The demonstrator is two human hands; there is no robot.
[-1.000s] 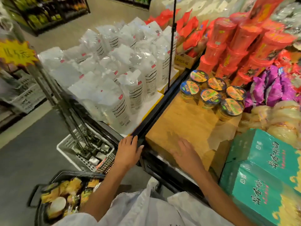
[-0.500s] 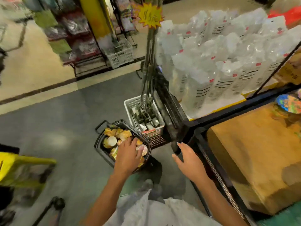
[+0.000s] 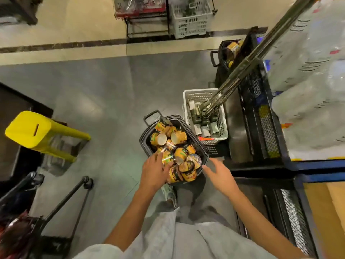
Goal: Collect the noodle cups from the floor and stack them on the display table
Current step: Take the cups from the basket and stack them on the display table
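Note:
A black shopping basket (image 3: 144, 146) stands on the grey floor right below me, full of several yellow noodle cups (image 3: 178, 137) lying at all angles. My left hand (image 3: 154, 171) reaches into the basket's near end, its fingers stretched over a cup (image 3: 167, 159) without curling round it. My right hand (image 3: 217, 171) hovers beside the basket's near right rim, fingers spread, holding nothing. The wooden top of the display table (image 3: 332, 212) shows at the lower right edge.
A white crate (image 3: 223, 128) with a metal pole stand sits just right of the basket. Behind it a second black basket (image 3: 228, 51) holds more cups. A yellow stool (image 3: 29, 129) and a black trolley (image 3: 74, 191) stand at left. Bagged goods (image 3: 308, 90) fill the right rack.
My view has swung from the table down to the floor basket. Both hands left the table edge; the left went down onto the cups and the right came beside the basket.

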